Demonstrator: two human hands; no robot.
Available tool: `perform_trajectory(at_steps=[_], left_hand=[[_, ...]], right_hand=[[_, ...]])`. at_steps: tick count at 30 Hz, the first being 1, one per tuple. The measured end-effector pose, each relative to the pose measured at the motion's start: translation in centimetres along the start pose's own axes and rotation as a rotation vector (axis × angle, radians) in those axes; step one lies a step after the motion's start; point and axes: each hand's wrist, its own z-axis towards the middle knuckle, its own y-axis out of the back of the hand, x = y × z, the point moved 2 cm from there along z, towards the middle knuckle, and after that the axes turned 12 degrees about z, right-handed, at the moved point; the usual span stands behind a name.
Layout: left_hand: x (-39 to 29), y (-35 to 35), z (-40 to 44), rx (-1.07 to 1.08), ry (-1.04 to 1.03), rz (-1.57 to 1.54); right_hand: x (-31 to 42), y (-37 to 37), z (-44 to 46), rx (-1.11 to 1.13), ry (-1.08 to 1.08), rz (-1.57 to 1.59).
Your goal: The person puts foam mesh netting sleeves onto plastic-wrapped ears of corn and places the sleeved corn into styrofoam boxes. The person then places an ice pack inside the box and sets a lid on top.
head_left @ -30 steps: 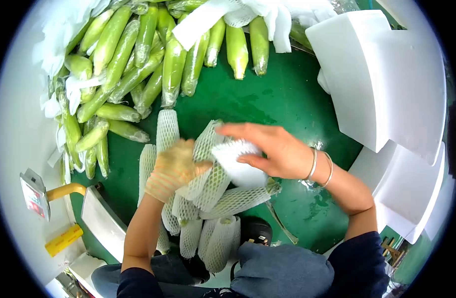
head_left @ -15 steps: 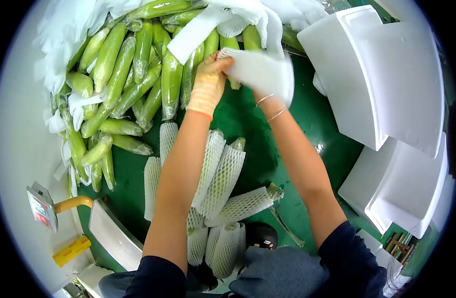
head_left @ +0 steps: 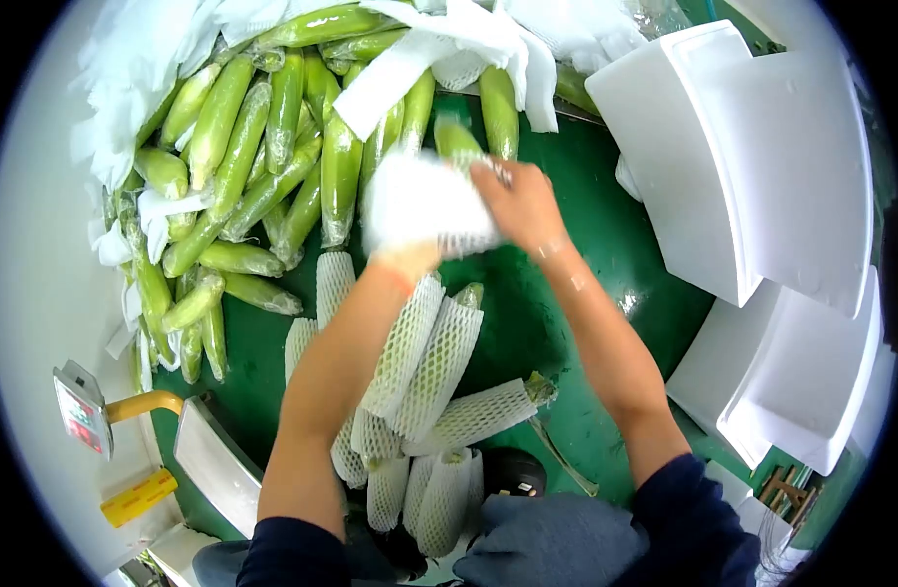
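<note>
Apparently fitting white sleeve over green vegetable, toward far side. Cannot tell if fingers clamped or apart: on left hand, mostly sleeve-covered; on right hand, blurred beside sleeve. Probably calls for drawing sleeve along.

One view in play, and it's yours: worn on your head, looking forward and steeply down. Your lap sits closest, at the near edge; your left hand and right hand come mid-view, the corn beyond, far left. It's wide and round, bowing the white boxes at right, corners black.
</note>
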Motion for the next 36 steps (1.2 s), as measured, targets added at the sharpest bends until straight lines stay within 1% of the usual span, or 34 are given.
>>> perform_trajectory(at_steps=[1,2,4,5,6,7,8,9,10,11,12,13,14,15,17,18,20,21,22,23,24,25,26,27,28,29,30,31,32,33,34,35,36], left_hand=[[0.4,-0.3,-2.3,0.036,-0.074,0.156],[0.8,-0.7,-4.7,0.061,-0.153,0.308],[-2.4,-2.6,-8.8,-0.018,-0.121,0.323],[-4.5,-3.3,-10.1,-0.060,-0.118,0.336],[-4.5,-2.7,-9.1,-0.093,-0.199,0.682],[-4.6,-2.2,-8.1,-0.168,-0.272,1.087],[-4.6,-1.6,-7.1,-0.270,-0.335,1.430],[-2.3,-0.7,-5.1,-0.333,-0.324,1.607],[1.5,0.7,-2.6,-0.383,-0.256,1.645],[5.1,2.1,0.1,-0.436,-0.186,1.593],[7.5,2.9,2.1,-0.498,-0.142,1.428],[7.2,2.6,2.7,-0.552,-0.140,1.040],[7.0,2.5,2.5,-0.588,-0.160,0.843],[5.3,1.8,1.7,-0.625,-0.189,0.645],[0.6,1.0,0.3,-0.345,-0.046,0.299],[0.2,2.0,0.0,-0.030,0.161,-0.035],[-5.9,0.0,-4.8,0.151,0.190,-0.167],[-6.9,0.4,-6.7,0.190,0.202,-0.211],[-7.7,1.1,-8.7,0.229,0.219,-0.252],[-9.3,1.5,-10.6,0.184,0.172,-0.110],[-10.7,2.1,-12.5,0.133,0.127,0.031],[-11.6,3.6,-14.1,0.039,0.066,0.154],[-12.4,5.4,-16.0,-0.058,0.006,0.283],[-12.5,7.2,-18.1,-0.131,0.070,0.387],[-12.1,8.4,-19.9,-0.167,0.069,0.383],[-10.6,9.4,-21.7,-0.036,0.234,0.710],[-8.9,10.4,-23.9,0.092,0.417,1.020],[-7.0,9.8,-25.3,0.078,0.463,1.096],[-4.8,8.5,-26.3,0.034,0.545,1.161],[-3.1,8.0,-26.9,-0.007,0.215,1.094],[-2.2,8.2,-27.7,-0.073,0.071,1.035],[-1.4,8.2,-27.4,-0.049,0.050,0.957],[-1.9,8.2,-27.9,-0.045,0.195,0.951]], right_hand=[[2.6,0.9,-2.6,0.041,0.002,-0.067],[4.0,1.3,-4.5,0.066,-0.015,0.013],[5.2,1.4,-5.7,0.102,-0.089,0.159],[4.5,0.8,-5.3,0.106,-0.094,0.163],[2.9,-0.1,-4.0,0.012,-0.085,0.303],[1.0,-0.9,-2.8,-0.083,-0.074,0.443],[-1.8,-1.9,-1.5,-0.133,-0.113,0.502],[-4.9,-3.0,-0.6,-0.185,-0.155,0.561],[-7.7,-3.9,-0.5,-0.298,-0.200,0.503],[-10.0,-4.4,-0.8,-0.398,-0.277,0.389],[-15.4,-5.8,0.0,-0.522,-0.273,0.343],[-14.7,-5.7,-0.2,-0.550,-0.349,0.424],[-13.8,-5.9,-0.7,-0.570,-0.430,0.510],[-11.8,-5.4,-1.7,-0.560,-0.436,0.509],[-6.7,-4.0,-3.3,-0.116,-0.549,0.441],[-6.1,-3.5,-3.7,0.082,-0.551,0.358],[-3.7,-3.2,-4.8,0.228,-0.183,0.044],[-0.8,-2.3,-4.8,0.238,-0.179,0.037],[3.5,-1.5,-5.1,0.455,-0.032,-0.224],[6.1,-1.4,-5.4,0.672,0.119,-0.481],[7.1,-2.2,-4.5,0.683,0.229,-0.497],[7.2,-4.0,-3.1,0.588,0.415,-0.536],[7.8,-5.9,-1.2,0.441,0.478,-0.620],[7.9,-7.7,1.1,0.225,0.673,-0.708],[8.2,-9.5,4.0,0.093,0.841,-0.678],[8.3,-10.6,6.8,0.058,0.969,-0.706],[7.7,-11.8,10.1,0.046,1.020,-0.864],[6.4,-12.3,13.2,0.083,1.086,-0.895],[5.6,-11.9,15.0,0.309,1.011,-0.896],[4.3,-11.4,15.7,0.364,0.928,-0.994],[3.1,-10.0,15.0,0.493,0.969,-0.851],[1.9,-8.4,14.4,0.630,0.995,-0.712],[-2.3,-6.2,15.8,0.631,0.685,-0.858]])
